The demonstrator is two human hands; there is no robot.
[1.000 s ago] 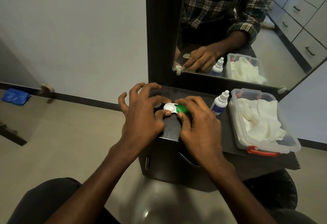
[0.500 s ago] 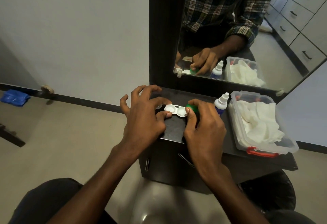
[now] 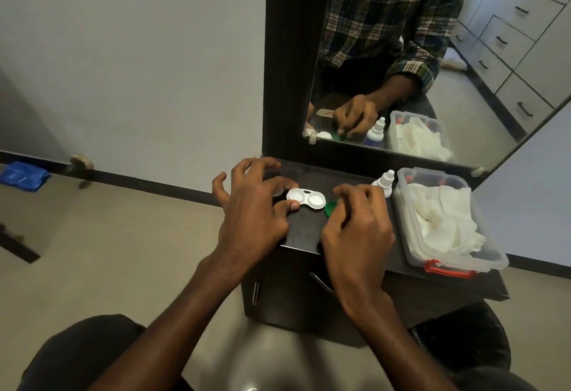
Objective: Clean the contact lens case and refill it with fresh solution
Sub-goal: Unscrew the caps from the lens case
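The right hand [image 3: 355, 230] pinches a green cap [image 3: 330, 209], mostly hidden under its curled fingers. The left hand [image 3: 250, 208] steadies the open white lens case [image 3: 306, 198] with thumb and forefinger near the shelf's [image 3: 302, 236] left edge. A dropper bottle [image 3: 384, 182] stands partly hidden behind the right hand.

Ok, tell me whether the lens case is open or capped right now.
Open. Both wells of the lens case show bare white insides; the right hand holds the green cap beside it.

White lens case [image 3: 306, 198] flat on dark shelf, both wells uncapped; green cap [image 3: 330, 208] just right; solution bottle [image 3: 384, 182] upright.
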